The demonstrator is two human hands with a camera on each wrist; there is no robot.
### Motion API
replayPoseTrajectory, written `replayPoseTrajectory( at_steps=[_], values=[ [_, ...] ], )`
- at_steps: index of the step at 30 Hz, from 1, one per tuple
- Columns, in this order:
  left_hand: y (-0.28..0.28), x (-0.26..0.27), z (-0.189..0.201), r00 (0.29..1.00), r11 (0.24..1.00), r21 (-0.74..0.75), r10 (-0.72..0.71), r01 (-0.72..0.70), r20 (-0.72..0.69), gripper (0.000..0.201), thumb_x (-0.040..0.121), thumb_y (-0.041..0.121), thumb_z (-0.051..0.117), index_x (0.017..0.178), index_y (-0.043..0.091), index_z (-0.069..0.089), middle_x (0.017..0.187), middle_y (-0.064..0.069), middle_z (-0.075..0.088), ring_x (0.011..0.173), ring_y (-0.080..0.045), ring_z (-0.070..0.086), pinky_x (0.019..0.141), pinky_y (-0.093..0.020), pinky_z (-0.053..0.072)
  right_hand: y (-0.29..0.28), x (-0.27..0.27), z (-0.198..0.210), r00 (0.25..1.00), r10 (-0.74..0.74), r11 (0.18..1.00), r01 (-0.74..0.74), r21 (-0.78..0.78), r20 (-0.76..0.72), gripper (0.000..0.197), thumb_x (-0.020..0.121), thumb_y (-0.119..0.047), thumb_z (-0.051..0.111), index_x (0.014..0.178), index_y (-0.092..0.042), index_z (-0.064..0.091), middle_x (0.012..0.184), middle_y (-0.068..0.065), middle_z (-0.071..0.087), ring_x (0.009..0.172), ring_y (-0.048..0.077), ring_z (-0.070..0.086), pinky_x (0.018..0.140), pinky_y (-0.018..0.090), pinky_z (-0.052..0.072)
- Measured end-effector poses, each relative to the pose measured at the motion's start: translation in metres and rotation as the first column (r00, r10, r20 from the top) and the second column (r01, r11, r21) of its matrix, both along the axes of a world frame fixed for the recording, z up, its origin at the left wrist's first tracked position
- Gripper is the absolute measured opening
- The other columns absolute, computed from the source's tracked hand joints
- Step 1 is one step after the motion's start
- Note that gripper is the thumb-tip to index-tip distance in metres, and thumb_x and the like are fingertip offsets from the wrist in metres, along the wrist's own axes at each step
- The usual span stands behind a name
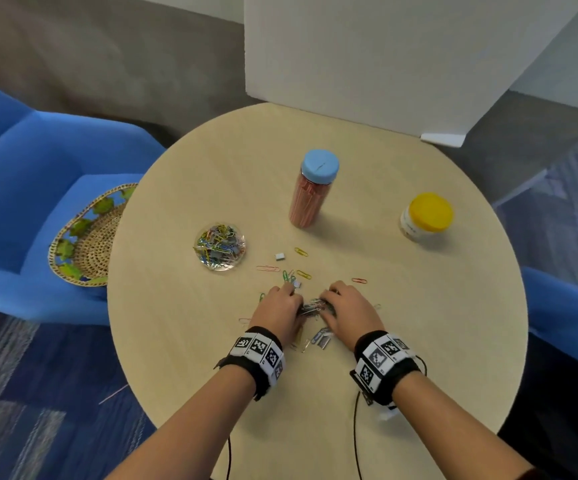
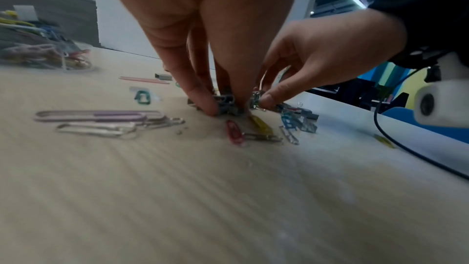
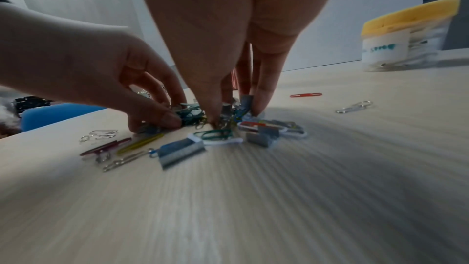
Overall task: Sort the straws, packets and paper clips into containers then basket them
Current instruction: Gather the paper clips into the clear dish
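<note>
A heap of coloured paper clips (image 1: 312, 307) and small staple strips (image 3: 181, 151) lies near the front of the round table (image 1: 419, 341). My left hand (image 1: 278, 308) and right hand (image 1: 348, 311) meet over it, fingers curled down. In the left wrist view the left fingertips (image 2: 212, 105) pinch grey clips against the table. The right fingertips (image 3: 260, 105) pinch clips in the heap too. A clear bowl (image 1: 220, 247) full of clips stands to the left. Loose clips lie around, one of them red (image 1: 359, 280).
A tall jar with a blue lid (image 1: 310, 199) holds red striped straws behind the heap. A yellow-lidded jar (image 1: 426, 216) stands at the right. A woven basket (image 1: 88, 237) lies on the blue chair (image 1: 20, 188) left of the table. A white wall panel (image 1: 384, 64) rises behind.
</note>
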State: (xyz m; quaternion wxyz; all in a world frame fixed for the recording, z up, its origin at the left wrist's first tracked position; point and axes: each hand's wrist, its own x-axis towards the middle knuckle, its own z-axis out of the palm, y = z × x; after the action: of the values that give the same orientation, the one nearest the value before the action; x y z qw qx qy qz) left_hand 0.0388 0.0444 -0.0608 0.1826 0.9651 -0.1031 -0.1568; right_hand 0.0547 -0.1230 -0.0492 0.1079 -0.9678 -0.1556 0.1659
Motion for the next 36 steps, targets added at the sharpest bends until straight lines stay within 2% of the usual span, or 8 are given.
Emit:
replayPoseTrajectory(
  at_steps=[5,12,15,18,21,23,28,36],
  values=[
    [-0.001,0.009,0.010,0.999,0.998,-0.047,0.041,-0.042,-0.017,0.022,0.094,0.016,0.056,0.111,0.014,0.070,0.110,-0.005,0.063,0.099,-0.024,0.060,0.089,-0.031,0.048,0.004,-0.006,-0.003,0.998,-0.046,0.999,0.046,0.003,0.035,0.021,0.096,-0.021,0.055,0.113,-0.015,0.065,0.109,0.003,0.058,0.098,0.021,0.055,0.085,0.031,0.048],
    [0.014,0.014,0.015,0.983,0.982,-0.068,0.170,-0.175,-0.073,0.019,0.094,0.028,0.061,0.103,0.017,0.074,0.100,-0.004,0.071,0.092,-0.021,0.064,0.084,-0.028,0.050,0.014,0.002,0.004,0.996,-0.088,0.995,0.087,-0.051,-0.009,0.022,0.094,-0.012,0.051,0.107,-0.012,0.069,0.099,0.006,0.062,0.092,0.024,0.060,0.083,0.032,0.050],
    [0.019,0.014,0.017,0.984,0.982,-0.075,0.167,-0.172,-0.066,0.021,0.094,0.030,0.061,0.105,0.016,0.073,0.102,-0.003,0.069,0.093,-0.020,0.062,0.083,-0.028,0.048,0.009,0.010,0.008,0.970,-0.227,0.971,0.232,0.058,-0.083,0.026,0.091,-0.011,0.054,0.106,-0.014,0.076,0.102,0.004,0.071,0.095,0.021,0.064,0.090,0.028,0.051],
    [0.018,0.007,0.020,0.996,0.995,-0.041,0.085,-0.086,-0.016,0.033,0.091,0.041,0.060,0.119,0.023,0.064,0.109,0.001,0.059,0.097,-0.019,0.058,0.081,-0.029,0.047,-0.001,0.014,0.012,0.888,-0.420,0.853,0.457,0.251,-0.187,0.018,0.085,-0.009,0.068,0.098,-0.015,0.080,0.096,0.001,0.075,0.084,0.011,0.066,0.086,0.020,0.052],
    [0.012,-0.005,0.017,0.997,0.995,0.079,-0.050,0.054,-0.063,0.071,0.075,0.063,0.065,0.136,0.036,0.041,0.125,0.000,0.043,0.111,-0.023,0.047,0.084,-0.037,0.051,-0.012,0.017,0.019,0.782,-0.531,0.670,0.623,0.403,-0.325,0.017,0.076,-0.009,0.081,0.092,-0.015,0.080,0.083,-0.001,0.075,0.074,0.010,0.070,0.078,0.024,0.059],
    [0.009,-0.010,0.014,0.990,0.987,0.131,-0.081,0.096,-0.115,0.084,0.070,0.063,0.070,0.141,0.038,0.031,0.131,-0.002,0.034,0.118,-0.026,0.040,0.087,-0.041,0.053,-0.017,0.020,0.024,0.735,-0.552,0.565,0.678,0.470,-0.395,0.018,0.074,-0.006,0.083,0.091,-0.014,0.080,0.084,0.003,0.076,0.074,0.013,0.073,0.073,0.023,0.060],
    [0.007,-0.010,-0.005,0.997,0.995,0.076,-0.073,0.072,0.017,0.045,0.098,0.011,0.049,0.141,0.024,0.045,0.127,-0.006,0.047,0.111,-0.026,0.048,0.093,-0.034,0.045,-0.021,0.023,0.034,0.707,-0.530,0.460,0.704,0.541,-0.469,0.017,0.076,-0.001,0.081,0.091,-0.010,0.079,0.085,0.006,0.075,0.075,0.017,0.073,0.072,0.025,0.061],
    [0.013,-0.002,-0.019,0.991,0.997,-0.017,-0.079,0.082,0.108,0.024,0.097,0.013,0.051,0.116,0.013,0.066,0.109,-0.005,0.063,0.099,-0.023,0.055,0.083,-0.032,0.048,-0.012,0.023,0.032,0.729,-0.477,0.484,0.684,0.546,-0.491,0.017,0.077,0.001,0.080,0.094,-0.005,0.078,0.082,0.009,0.075,0.063,0.013,0.072,0.063,0.018,0.058]
  ],
)
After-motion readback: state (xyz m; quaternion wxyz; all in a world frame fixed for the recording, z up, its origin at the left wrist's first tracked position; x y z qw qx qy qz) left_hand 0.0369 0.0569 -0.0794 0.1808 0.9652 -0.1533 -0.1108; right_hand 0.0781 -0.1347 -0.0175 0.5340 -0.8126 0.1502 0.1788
